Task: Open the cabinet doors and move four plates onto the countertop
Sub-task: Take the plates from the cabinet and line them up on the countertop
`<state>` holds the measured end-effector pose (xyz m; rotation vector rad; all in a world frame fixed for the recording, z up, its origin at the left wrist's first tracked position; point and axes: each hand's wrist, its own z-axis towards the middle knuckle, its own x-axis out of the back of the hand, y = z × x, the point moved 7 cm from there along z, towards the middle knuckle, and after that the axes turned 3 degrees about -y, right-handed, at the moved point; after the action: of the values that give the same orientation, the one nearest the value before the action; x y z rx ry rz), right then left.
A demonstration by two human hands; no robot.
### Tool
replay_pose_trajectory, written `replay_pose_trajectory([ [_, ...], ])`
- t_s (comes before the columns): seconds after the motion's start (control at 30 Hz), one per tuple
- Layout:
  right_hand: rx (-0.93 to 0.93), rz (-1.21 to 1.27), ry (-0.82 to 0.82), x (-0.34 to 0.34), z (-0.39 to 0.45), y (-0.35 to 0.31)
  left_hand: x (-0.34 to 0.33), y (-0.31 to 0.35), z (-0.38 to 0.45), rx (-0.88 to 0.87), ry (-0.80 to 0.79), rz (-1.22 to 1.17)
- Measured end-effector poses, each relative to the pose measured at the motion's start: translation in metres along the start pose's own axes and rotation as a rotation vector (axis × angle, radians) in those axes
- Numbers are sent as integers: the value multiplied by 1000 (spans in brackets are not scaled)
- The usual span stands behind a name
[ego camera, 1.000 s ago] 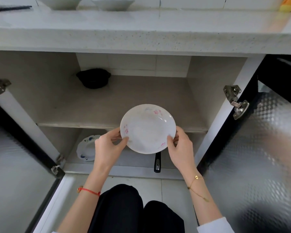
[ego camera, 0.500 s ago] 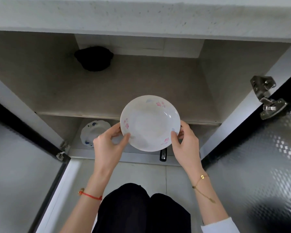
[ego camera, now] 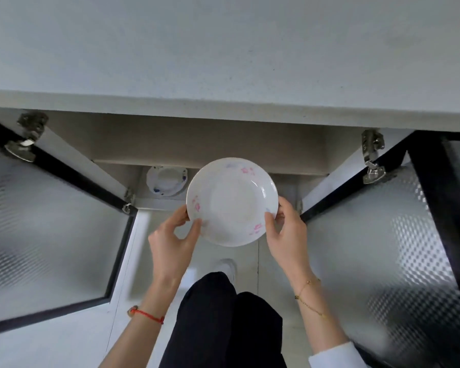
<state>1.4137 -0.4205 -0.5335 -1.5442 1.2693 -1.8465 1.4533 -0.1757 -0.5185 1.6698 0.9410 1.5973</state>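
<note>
A white plate with pink flower marks (ego camera: 232, 201) is held level in front of the open cabinet, below the countertop edge. My left hand (ego camera: 174, 241) grips its left rim and my right hand (ego camera: 286, 235) grips its right rim. A second plate with blue marks (ego camera: 166, 180) lies on the cabinet's bottom shelf, behind and left of the held plate. The grey countertop (ego camera: 223, 49) fills the top of the view. Both cabinet doors stand open: the left door (ego camera: 45, 221) and the right door (ego camera: 383, 248).
Metal hinges (ego camera: 372, 160) stick out at the door frames on both sides. My dark-trousered legs (ego camera: 223, 320) and a white shoe (ego camera: 225, 265) are on the pale floor below the plate. The cabinet's upper shelf is hidden by the countertop edge.
The view has risen and tilted down: the countertop now covers the upper shelf and black pot. The plate, held in both hands, has come out of the cabinet and upward.
</note>
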Motion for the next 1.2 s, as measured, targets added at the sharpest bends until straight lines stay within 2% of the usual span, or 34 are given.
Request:
replay_pose_trajectory([
  [0.3, -44, -8, -80, 82, -60, -116, 90, 100, -68, 69, -3, -48],
  [0.6, -4, -9, -50, 167, -74, -234, 166, 218, -84, -3, 25, -101],
  [0.83, 20, -12, -9, 196, -41, -281, 183, 270, -48, -55, 7, -146],
  [1.2, 45, -28, 128, 215, 58, -322, 177, 335, 65, -149, -40, -163],
])
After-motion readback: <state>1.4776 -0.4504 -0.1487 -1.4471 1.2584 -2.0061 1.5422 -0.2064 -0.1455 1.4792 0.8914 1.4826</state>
